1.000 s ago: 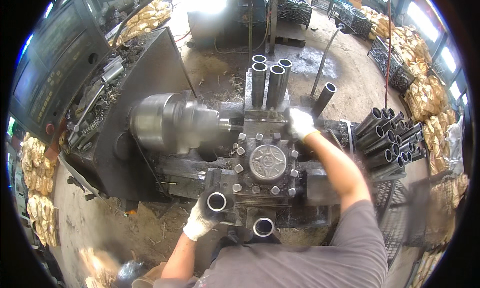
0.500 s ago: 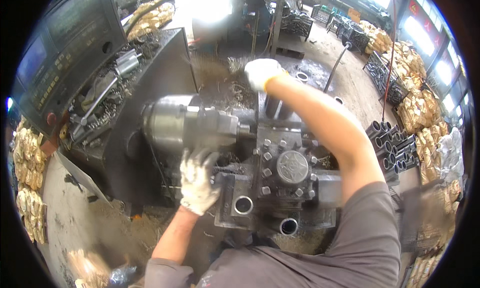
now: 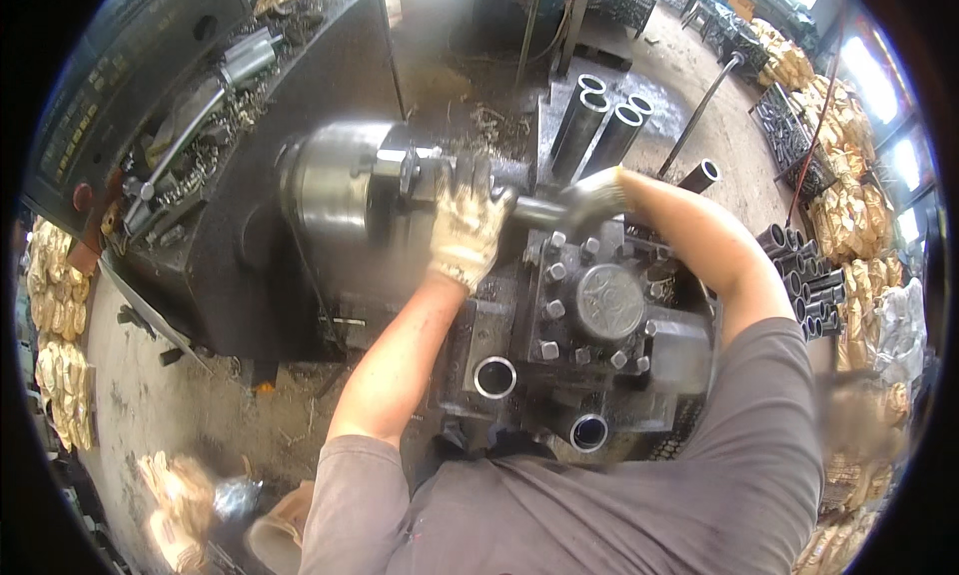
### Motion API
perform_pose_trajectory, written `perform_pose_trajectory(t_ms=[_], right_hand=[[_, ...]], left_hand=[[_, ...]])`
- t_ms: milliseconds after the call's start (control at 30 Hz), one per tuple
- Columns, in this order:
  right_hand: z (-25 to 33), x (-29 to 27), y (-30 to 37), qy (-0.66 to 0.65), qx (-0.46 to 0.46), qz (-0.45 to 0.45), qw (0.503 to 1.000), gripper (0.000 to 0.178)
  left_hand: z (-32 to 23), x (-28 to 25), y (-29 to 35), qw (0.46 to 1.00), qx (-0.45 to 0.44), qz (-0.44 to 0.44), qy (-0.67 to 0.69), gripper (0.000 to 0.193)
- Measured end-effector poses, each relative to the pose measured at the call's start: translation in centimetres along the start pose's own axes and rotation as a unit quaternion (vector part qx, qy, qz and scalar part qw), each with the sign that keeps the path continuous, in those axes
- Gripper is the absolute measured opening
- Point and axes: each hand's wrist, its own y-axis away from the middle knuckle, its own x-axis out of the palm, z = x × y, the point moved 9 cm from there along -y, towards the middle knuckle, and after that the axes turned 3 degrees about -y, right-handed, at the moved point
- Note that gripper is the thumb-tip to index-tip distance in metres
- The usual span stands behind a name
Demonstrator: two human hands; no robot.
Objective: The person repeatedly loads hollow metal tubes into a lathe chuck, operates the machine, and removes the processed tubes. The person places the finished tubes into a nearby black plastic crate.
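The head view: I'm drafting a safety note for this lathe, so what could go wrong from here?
1. The gloved left hand is right by the chuck and could get snagged if that is turning; I can't tell whether it is.
2. The right hand, blurred, is at the end of a horizontal tube, close to the standing tubes, and might knock one over.

Left hand (image 3: 468, 225): gloved, facing down, fingers (image 3: 478, 175) parted, pointing far; grip unclear.
Right hand (image 3: 596, 197): motion-blurred, grip unclear.
Right arm (image 3: 704, 237): bent, angled far and left.
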Motion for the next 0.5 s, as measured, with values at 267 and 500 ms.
perform_pose_trajectory(t_ms=[267, 500], right_hand=[[2.0, 0.3, 4.9, -0.069, -0.122, -0.208, 0.968, 0.059], [-6.7, 2.2, 7.5, -0.352, -0.052, 0.041, 0.934, 0.075]], left_hand=[[-0.9, -0.5, -0.5, 0.999, 0.008, -0.04, -0.009, 0.064], [-0.3, -2.0, -0.7, 0.996, 0.031, 0.009, 0.082, 0.058]])
